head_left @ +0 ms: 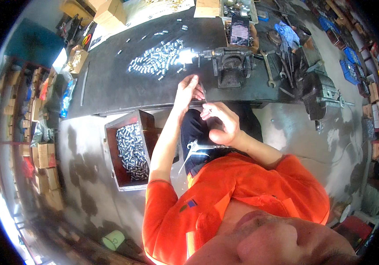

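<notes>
Over the front edge of the bench, my left hand (188,92) is closed, fingertips pinched on a thin dark metal rod (204,92). My right hand (223,118) sits just nearer to me, its curled fingers meeting the rod's lower end; what else they may grip is too small to make out. Beyond both hands, a dark bench-mounted metal fixture (231,66) stands with a bright lamp glow (187,56) to its left. A spread of small shiny metal sleeves (156,58) lies on the bench past my left hand. A blow gun (203,147) rests across my lap.
A wooden box (110,152) full of small metal parts is below the bench at left. Wrenches (267,70), a phone (240,32) and a vise (320,95) occupy the bench's right side. Shelving (24,115) lines the left; a pale green bucket (113,239) is on the floor.
</notes>
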{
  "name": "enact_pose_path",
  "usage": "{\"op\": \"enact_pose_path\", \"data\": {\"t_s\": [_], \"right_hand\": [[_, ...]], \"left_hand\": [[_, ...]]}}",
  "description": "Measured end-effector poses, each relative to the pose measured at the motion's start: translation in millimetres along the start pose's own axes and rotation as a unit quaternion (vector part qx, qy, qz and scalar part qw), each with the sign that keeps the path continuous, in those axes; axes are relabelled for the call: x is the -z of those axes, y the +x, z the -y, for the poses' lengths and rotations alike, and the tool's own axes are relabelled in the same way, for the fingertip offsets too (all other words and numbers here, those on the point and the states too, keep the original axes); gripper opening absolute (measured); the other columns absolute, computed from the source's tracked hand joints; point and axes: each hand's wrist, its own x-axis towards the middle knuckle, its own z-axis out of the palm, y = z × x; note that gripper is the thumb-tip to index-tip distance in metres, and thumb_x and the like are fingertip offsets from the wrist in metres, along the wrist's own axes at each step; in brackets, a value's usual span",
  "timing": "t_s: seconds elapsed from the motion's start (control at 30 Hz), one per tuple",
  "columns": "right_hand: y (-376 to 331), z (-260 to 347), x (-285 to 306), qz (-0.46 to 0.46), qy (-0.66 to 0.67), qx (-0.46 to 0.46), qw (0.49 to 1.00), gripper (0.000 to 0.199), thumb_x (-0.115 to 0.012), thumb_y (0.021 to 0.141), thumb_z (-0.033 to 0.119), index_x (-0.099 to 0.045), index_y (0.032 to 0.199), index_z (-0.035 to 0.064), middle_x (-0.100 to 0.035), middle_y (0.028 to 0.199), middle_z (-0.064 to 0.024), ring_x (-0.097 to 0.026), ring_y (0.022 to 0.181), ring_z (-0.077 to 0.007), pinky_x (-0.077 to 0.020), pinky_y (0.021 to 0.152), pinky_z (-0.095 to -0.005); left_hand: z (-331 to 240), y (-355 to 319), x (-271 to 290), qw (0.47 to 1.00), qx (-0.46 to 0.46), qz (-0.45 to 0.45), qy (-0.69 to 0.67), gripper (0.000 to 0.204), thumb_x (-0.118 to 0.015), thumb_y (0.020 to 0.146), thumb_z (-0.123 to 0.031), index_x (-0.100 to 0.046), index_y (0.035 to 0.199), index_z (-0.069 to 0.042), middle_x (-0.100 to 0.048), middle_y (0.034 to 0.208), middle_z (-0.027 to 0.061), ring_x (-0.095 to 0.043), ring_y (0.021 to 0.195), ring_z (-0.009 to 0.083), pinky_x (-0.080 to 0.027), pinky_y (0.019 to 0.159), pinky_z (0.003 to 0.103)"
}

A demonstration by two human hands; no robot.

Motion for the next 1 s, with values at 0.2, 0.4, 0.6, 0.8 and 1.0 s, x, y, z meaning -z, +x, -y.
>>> {"op": "enact_pose_path", "data": {"t_s": [0.2, 0.4, 0.6, 0.8, 1.0], "right_hand": [[3, 17, 10, -0.021, 0.08, -0.02, 0.996, 0.048, -0.055, 0.06, 0.004, -0.054, 0.107, -0.009, -0.058, 0.089, -0.0141, -0.062, 0.076, -0.0191, -0.0495, 0.07, -0.0277], [6, 31, 20, -0.025, 0.172, -0.038, 0.984, 0.043, -0.052, 0.059, -0.005, -0.057, 0.101, -0.0093, -0.059, 0.086, -0.0128, -0.061, 0.073, -0.0173, -0.0502, 0.065, -0.0263], [8, 20, 23, -0.049, 0.076, -0.012, 0.996, 0.036, -0.054, 0.057, -0.004, -0.061, 0.093, -0.003, -0.056, 0.072, -0.0078, -0.056, 0.059, -0.0123, -0.0441, 0.053, -0.0219], [2, 9, 19, 0.023, -0.085, -0.012, 0.996, 0.032, -0.058, 0.057, 0.001, -0.065, 0.089, 0.005, -0.051, 0.06, -0.0022, -0.05, 0.048, -0.0116, -0.0399, 0.045, -0.0227], [-10, -2, 6, 0.072, 0.108, -0.134, 0.982, 0.033, -0.056, 0.06, 0.001, -0.062, 0.092, 0.003, -0.056, 0.073, -0.0046, -0.052, 0.06, -0.0103, -0.0419, 0.051, -0.0223]], "left_hand": [[11, -6, -5, 0.995, 0.029, 0.026, -0.094, 0.037, -0.055, 0.087, -0.02, -0.049, 0.113, 0.006, -0.058, 0.064, 0.0093, -0.056, 0.051, 0.0162, -0.046, 0.048, 0.024], [13, -12, 6, 0.995, -0.009, -0.01, -0.102, 0.026, -0.054, 0.086, -0.014, -0.056, 0.104, 0.004, -0.057, 0.063, 0.0075, -0.056, 0.05, 0.015, -0.044, 0.046, 0.023], [18, -16, 7, 0.987, -0.036, -0.011, -0.159, 0.018, -0.056, 0.085, -0.011, -0.059, 0.097, 0.002, -0.053, 0.061, 0.0021, -0.047, 0.046, 0.0093, -0.039, 0.042, 0.02], [19, -30, -18, 0.983, -0.073, -0.045, -0.16, 0.012, -0.053, 0.087, -0.008, -0.059, 0.095, 0.0, -0.051, 0.058, 0.0014, -0.04, 0.041, 0.0072, -0.031, 0.037, 0.019], [30, -24, -16, 0.962, -0.078, -0.145, -0.216, 0.009, -0.051, 0.089, -0.009, -0.057, 0.091, -0.003, -0.047, 0.056, 0.0007, -0.035, 0.039, 0.0068, -0.027, 0.035, 0.02]]}}
